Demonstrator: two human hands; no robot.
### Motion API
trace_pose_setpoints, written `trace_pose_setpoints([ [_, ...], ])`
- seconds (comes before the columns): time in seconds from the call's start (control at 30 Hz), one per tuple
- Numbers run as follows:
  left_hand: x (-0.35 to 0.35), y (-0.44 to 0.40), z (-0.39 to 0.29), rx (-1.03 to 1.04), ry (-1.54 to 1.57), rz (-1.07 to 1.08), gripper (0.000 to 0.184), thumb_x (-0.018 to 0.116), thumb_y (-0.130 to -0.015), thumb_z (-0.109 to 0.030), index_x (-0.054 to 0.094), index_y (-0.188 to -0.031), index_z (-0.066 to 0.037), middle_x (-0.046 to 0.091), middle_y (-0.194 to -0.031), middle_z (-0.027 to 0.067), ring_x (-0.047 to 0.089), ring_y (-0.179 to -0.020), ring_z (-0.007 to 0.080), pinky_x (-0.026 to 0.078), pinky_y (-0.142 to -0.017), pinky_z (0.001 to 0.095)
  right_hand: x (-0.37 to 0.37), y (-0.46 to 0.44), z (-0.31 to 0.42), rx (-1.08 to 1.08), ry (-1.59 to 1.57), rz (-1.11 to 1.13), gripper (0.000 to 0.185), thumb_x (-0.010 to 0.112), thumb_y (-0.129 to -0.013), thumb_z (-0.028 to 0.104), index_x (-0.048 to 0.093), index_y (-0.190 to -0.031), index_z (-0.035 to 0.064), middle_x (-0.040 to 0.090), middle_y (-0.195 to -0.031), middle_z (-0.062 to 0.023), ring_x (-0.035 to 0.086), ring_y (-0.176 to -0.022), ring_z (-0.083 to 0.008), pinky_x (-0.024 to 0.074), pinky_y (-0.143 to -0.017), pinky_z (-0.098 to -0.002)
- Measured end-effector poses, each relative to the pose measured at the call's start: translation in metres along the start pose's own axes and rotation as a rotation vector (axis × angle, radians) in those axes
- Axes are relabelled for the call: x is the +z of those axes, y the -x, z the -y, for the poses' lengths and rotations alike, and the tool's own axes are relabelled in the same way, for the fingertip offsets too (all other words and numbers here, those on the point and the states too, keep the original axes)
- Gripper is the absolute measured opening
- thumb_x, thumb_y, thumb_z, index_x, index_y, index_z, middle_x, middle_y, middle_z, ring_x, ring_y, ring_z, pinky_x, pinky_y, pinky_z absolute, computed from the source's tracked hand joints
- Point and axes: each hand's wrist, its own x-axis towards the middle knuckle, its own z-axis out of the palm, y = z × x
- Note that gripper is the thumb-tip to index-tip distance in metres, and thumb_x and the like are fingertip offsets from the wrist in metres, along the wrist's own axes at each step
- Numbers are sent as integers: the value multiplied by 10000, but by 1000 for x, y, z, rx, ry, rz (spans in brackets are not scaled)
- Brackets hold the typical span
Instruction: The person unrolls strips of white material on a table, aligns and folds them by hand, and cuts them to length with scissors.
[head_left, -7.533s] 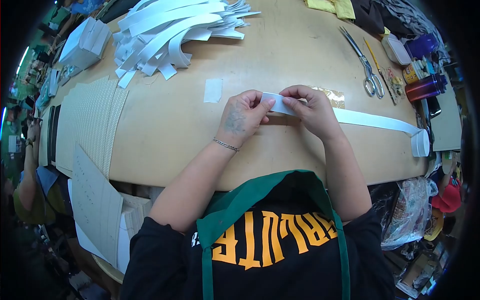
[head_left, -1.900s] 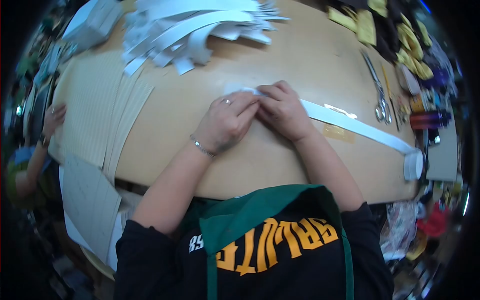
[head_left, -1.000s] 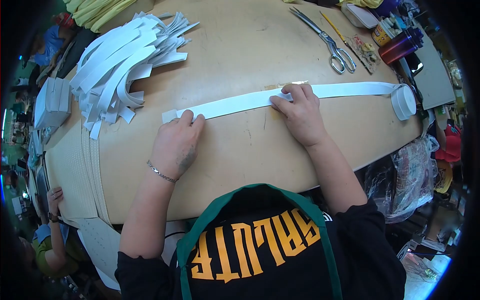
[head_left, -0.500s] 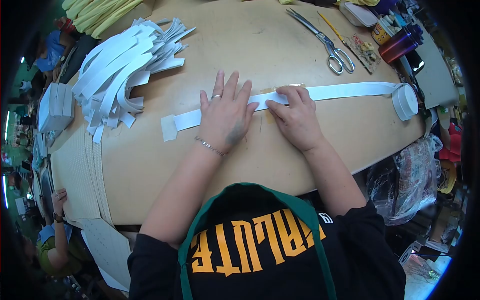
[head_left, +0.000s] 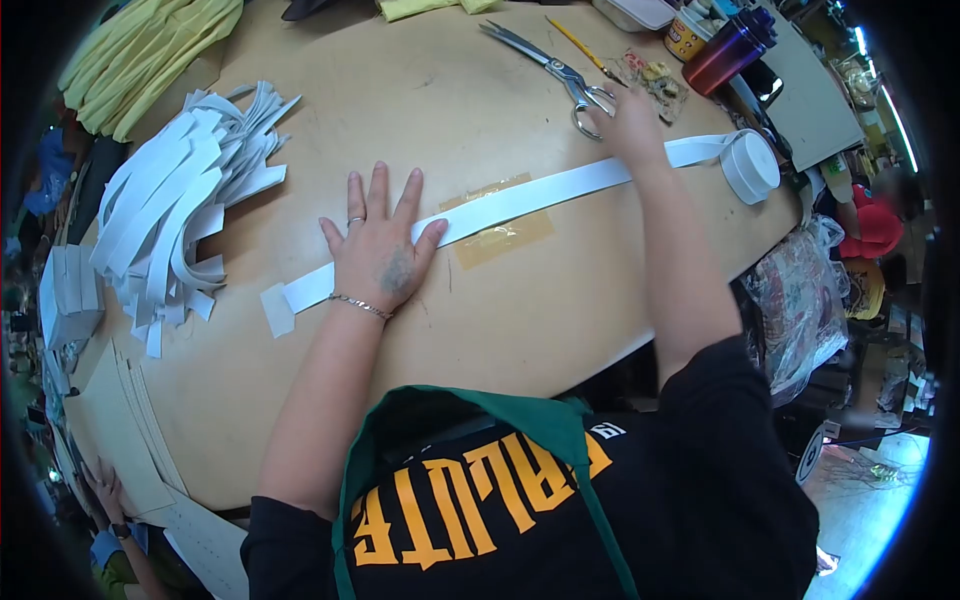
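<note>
A white strip (head_left: 540,200) runs across the table from a small pale patch (head_left: 278,309) at the left to its roll (head_left: 749,168) at the right. My left hand (head_left: 385,250) lies flat over the strip near its left end, fingers spread. Brown tape (head_left: 505,239) shows under and beside the strip. My right hand (head_left: 632,125) is at the handles of the metal scissors (head_left: 560,75), its fingertips partly hidden; whether it grips them is unclear.
A pile of white strips (head_left: 175,200) lies at the left, with yellow cloth (head_left: 150,60) behind it. A brush (head_left: 583,47), a tub (head_left: 687,36) and a purple bottle (head_left: 731,50) stand or lie at the back right. Another person's hand (head_left: 104,490) touches pale sheets (head_left: 115,430) at the lower left.
My right hand has left the strip and moved up and right to the scissors. My left hand stays flat on the strip. The whole view has shifted and turned.
</note>
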Motion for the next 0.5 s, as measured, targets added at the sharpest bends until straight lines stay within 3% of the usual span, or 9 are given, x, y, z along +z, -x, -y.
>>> trace_pose_setpoints([
  [0.1,0,-1,1,4,12,-20,595,399,-884,-535,309,-1407,-265,191,-1489,115,132,-1377,356,172,-969,706,-8,-27,-8,32,16,515,324,640,-726,217,651,-981,18,646,-923,-184,615,-890,-306,474,-808,-389],
  [0.2,2,-1,2,1,21,-32,591,390,-886,-537,309,-1406,-268,190,-1490,110,129,-1379,349,171,-973,703,-15,-38,3,21,188,624,301,637,-721,213,660,-932,0,657,-901,-183,631,-865,-288,485,-790,-383],
  [0.33,2,0,2,4,44,-41,586,388,-888,-534,311,-1405,-270,187,-1491,104,122,-1381,343,167,-981,697,-17,-51,17,79,338,647,249,618,-749,201,662,-871,-11,665,-832,-172,659,-679,-250,519,-659,-355],
  [0.43,2,0,2,-1,47,-41,573,381,-894,-527,312,-1404,-275,183,-1493,101,116,-1383,337,165,-986,694,-30,-64,14,166,114,767,220,650,-777,230,623,-801,14,637,-708,-123,612,-611,-179,460,-530,-306],
  [0.5,1,0,2,-3,57,-40,564,376,-899,-521,311,-1403,-278,180,-1494,99,112,-1384,335,164,-988,692,-47,-48,6,201,-66,734,232,664,-797,253,611,-772,29,596,-633,-73,563,-542,-131,413,-481,-280],
])
